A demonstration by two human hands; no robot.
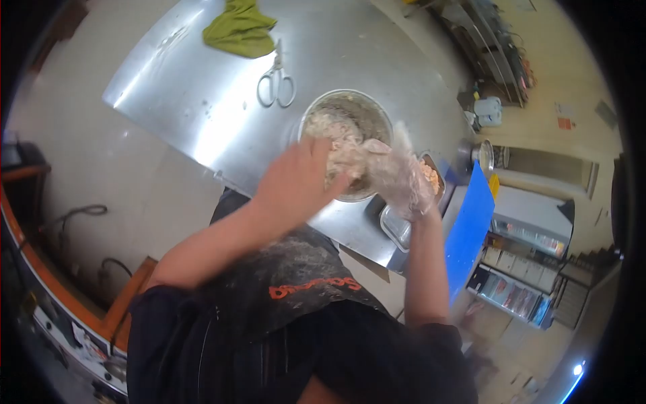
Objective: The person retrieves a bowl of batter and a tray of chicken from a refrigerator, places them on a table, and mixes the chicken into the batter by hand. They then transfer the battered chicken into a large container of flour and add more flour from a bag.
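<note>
A round metal bowl stands on the steel table and holds a pale, wet, shredded-looking mixture whose kind I cannot make out. My bare left hand is over the bowl's near left side, thumb spread from the fingers, with mixture visible between them. My right hand wears a clear plastic glove and reaches over the bowl's right side. Its fingertips are at the mixture, but motion blur and the crumpled glove hide how they are bent. Part of the near rim is covered by my hands.
Scissors and a green cloth lie on the steel table, beyond the bowl. Right of my gloved hand are a tray of orange pieces and a clear container. A blue board stands at the table's right side.
</note>
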